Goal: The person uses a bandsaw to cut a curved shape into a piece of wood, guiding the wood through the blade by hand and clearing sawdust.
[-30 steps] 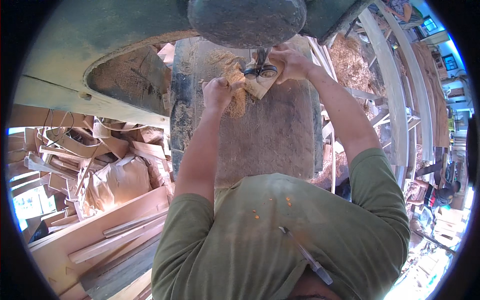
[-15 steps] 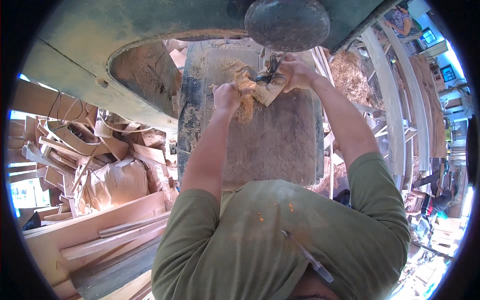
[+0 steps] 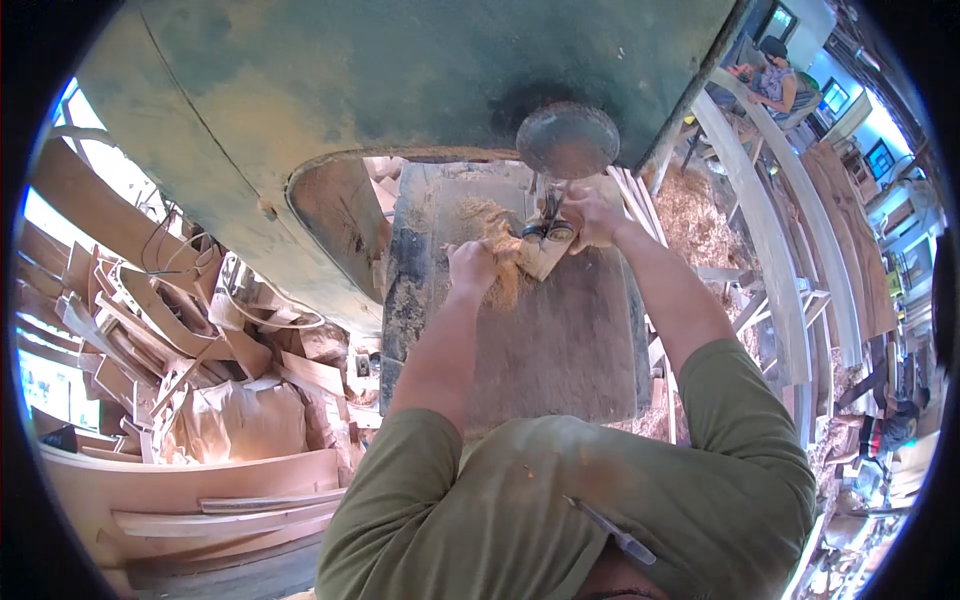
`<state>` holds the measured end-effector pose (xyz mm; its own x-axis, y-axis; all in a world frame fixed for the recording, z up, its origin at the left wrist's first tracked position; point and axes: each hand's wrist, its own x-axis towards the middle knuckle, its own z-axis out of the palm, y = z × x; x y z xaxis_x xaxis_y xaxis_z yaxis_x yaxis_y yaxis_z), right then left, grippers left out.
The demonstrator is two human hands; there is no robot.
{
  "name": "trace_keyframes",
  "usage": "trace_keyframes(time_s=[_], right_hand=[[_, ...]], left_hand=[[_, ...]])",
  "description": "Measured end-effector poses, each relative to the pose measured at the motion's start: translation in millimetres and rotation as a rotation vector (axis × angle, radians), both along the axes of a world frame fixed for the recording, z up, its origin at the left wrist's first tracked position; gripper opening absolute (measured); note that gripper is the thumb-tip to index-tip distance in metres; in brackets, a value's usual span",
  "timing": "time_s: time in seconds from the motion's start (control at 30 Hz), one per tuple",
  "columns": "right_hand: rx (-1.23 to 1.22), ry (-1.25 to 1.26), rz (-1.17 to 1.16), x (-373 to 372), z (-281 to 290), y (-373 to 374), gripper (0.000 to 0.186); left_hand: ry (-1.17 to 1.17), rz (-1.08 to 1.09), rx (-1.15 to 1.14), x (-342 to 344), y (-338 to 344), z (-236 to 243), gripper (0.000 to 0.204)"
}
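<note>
A pale wood block (image 3: 543, 262) lies tilted on the flat, dusty table (image 3: 560, 350) of a large green bandsaw (image 3: 400, 80). It sits right under the saw's blade guide (image 3: 548, 230), which has two round dark parts. My left hand (image 3: 472, 268) is closed at the block's left side, beside a heap of orange sawdust (image 3: 510, 285); the fingertips are partly hidden. My right hand (image 3: 592, 218) grips the block's far right side, close to the guide, with fingers bent around it. The blade itself is too small to make out.
A round metal disc (image 3: 568, 140) hangs from the saw above the guide. Wood offcuts (image 3: 150, 340) and a dusty sack (image 3: 238, 420) are piled at left. Long curved boards (image 3: 765, 240) and shavings (image 3: 695, 220) lie at right. Another person (image 3: 775, 80) sits at the far right.
The whole view has shifted, showing more of the saw's upper body. Both hands stay at the block beside the guide, with little visible movement across the table.
</note>
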<state>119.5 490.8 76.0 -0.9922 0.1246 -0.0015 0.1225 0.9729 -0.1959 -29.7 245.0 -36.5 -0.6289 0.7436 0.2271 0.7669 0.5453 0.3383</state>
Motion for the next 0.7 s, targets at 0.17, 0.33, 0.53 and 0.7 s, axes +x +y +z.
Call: trace_keyframes(time_s=[0.17,0.33,0.53,0.7], right_hand=[[0.001,0.027,-0.017,-2,10,-6,0.077],[-0.086,-0.049,-0.233,-7,23,-14,0.086],[-0.216,-0.125,-0.408,14,13,-5,0.094],[-0.211,-0.100,-0.512,64,14,-24,0.087]], left_hand=[[-0.050,-0.022,0.086,-10,1,-13,0.054],[-0.095,0.021,0.172,-18,2,-23,0.030],[-0.249,0.171,0.327,-33,26,-10,0.037],[-0.393,0.273,0.447,-64,56,-17,0.049]])
